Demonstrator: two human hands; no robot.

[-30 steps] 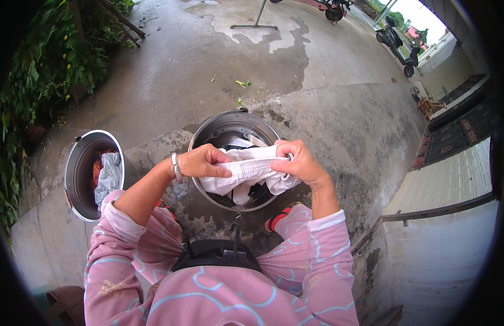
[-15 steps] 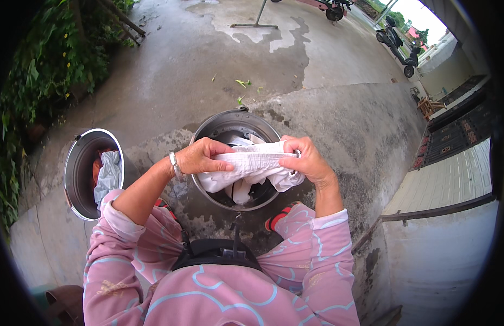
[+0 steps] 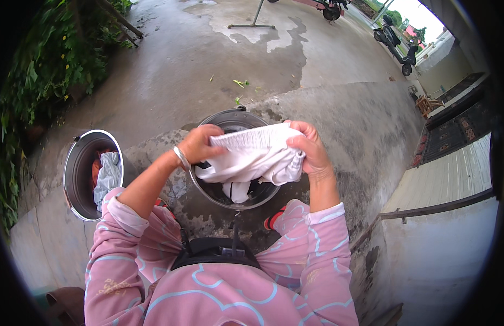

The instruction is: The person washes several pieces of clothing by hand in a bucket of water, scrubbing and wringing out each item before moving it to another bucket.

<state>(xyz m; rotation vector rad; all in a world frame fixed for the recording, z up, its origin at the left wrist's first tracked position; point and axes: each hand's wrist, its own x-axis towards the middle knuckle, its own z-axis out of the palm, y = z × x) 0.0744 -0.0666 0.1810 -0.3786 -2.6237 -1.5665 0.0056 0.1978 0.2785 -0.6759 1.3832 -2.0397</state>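
Stretched between my two hands is a white garment with a gathered elastic waistband [image 3: 257, 155], held over a metal bucket [image 3: 219, 202]. My left hand [image 3: 202, 144], with a bracelet at the wrist, grips one end of the waistband. The other end is pinched in my right hand [image 3: 309, 146], thumb on top. The garment's lower part hangs bunched into the bucket and hides much of its inside. A white piece of cloth [image 3: 237, 191] shows below it, against the bucket's dark interior.
At my left, a second metal bucket [image 3: 71, 187] leans toward me, holding grey cloth [image 3: 108, 176] and reddish cloth. Leafy plants [image 3: 45, 65] line the far left. A dark scooter [image 3: 395, 43] stands far right, and a metal stand's foot [image 3: 252, 26] rests on the wet concrete ahead.
Both hands have risen slightly, lifting the waistband farther up over the bucket. The garment is now spread wider, with its gathered band facing up.
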